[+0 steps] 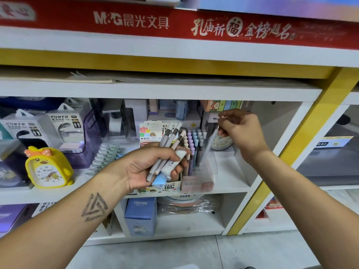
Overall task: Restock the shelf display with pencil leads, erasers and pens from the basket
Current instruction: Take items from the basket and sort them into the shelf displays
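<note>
My left hand (149,166) grips a bundle of grey and beige pens (171,141) together with a white eraser (174,164) and a blue one (160,180), in front of the pencil-lead display box (153,131). My right hand (240,131) pinches a single pale pen (208,146), blurred and slanting down toward the clear pen holder (202,171). Pastel pens (194,140) stand upright in that holder. The basket is out of view.
A yellow duck clock (48,167) and power bank boxes (64,129) stand on the left of the shelf (233,183). A small round clock (221,143) sits behind my right hand. A blue box (140,216) is on the shelf below. A yellow post (303,136) borders the right.
</note>
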